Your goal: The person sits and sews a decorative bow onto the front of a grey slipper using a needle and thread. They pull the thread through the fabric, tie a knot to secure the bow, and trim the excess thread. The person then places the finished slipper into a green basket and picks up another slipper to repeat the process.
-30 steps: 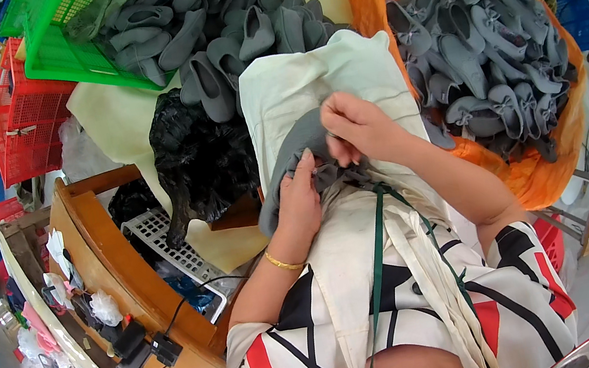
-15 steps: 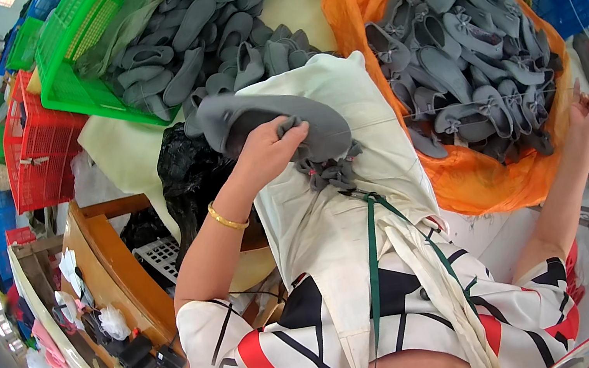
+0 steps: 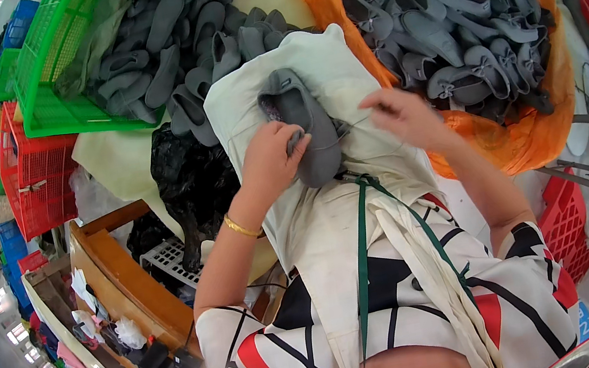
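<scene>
Shoe (image 3: 317, 155) now points toe to six o'clock on the white cloth (image 3: 240, 107), left hand (image 3: 270, 158) pinching its nine-o'clock edge. Right hand (image 3: 405, 117), flung wide moments ago, is back at three, fingers bunched, hold too blurred to tell; loose thread (image 3: 356, 123) suggests that long pull is done.

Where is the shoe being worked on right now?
In the head view, the gray shoe is near the middle, over the white cloth, its left edge gripped by the left hand.
</scene>
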Motion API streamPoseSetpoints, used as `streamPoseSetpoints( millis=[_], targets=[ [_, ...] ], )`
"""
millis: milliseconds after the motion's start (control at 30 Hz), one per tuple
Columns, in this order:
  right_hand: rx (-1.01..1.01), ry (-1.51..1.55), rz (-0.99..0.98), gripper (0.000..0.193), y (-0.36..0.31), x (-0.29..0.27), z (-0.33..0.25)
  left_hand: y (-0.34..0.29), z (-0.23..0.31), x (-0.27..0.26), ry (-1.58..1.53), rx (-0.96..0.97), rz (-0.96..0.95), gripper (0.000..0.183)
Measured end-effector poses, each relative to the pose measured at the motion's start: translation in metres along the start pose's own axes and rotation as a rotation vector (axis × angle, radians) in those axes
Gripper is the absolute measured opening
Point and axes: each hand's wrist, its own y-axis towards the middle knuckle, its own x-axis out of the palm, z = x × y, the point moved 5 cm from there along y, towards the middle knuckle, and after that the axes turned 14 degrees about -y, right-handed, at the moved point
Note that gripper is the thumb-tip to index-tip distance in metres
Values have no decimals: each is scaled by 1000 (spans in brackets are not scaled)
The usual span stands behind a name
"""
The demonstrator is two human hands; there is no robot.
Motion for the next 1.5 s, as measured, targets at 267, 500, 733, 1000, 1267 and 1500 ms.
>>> streamPoseSetpoints(
  millis=[267, 500, 733, 1000, 1267, 1500],
  targets=[
    [-317, -416, -93, 17, 7, 68, -24, -21, -28, 3, -147, -455, -293, 34],
    [-165, -213, -110, 16, 5, 60, -31, -29, -40, 1, -279, -415, -251, 45],
    [-298, -470, 233, 17, 7, 62, -20, -14, 7, 15, 97, -324, -331, 41],
    [-277, -501, 267, 18, -6, 47, -22, -33, 6, 17, -303, -280, 76, 26],
    [-278, -467, 357, 17, -13, 40, -36, -44, 3, 16, -347, -219, 182, 18],
    [-300, -537, 422, 16, -26, 23, -41, -39, 10, 24, -437, -270, 100, 17]
  ],
)
